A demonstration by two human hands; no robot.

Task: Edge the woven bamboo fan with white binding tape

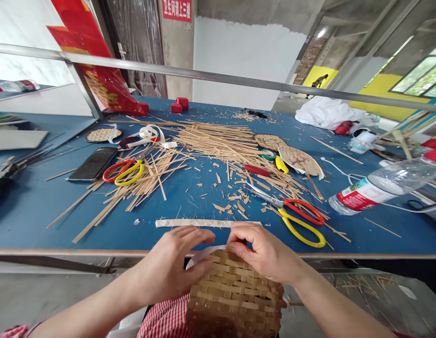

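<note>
The weave sits at the worktop's near edge, over a checked cloth. The right hand pinches white tape against its 12 o'clock rim, thumb and forefinger closed together. The left hand is at 11 o'clock, loosely open, its thumb over the weave's corner and fingers apart from it; I cannot tell whether the thumb presses. Measured from the weave, a pale strip lies near at 12 o'clock, with slats farther out, scissors and a bottle towards 2, and a phone towards 10.
</note>
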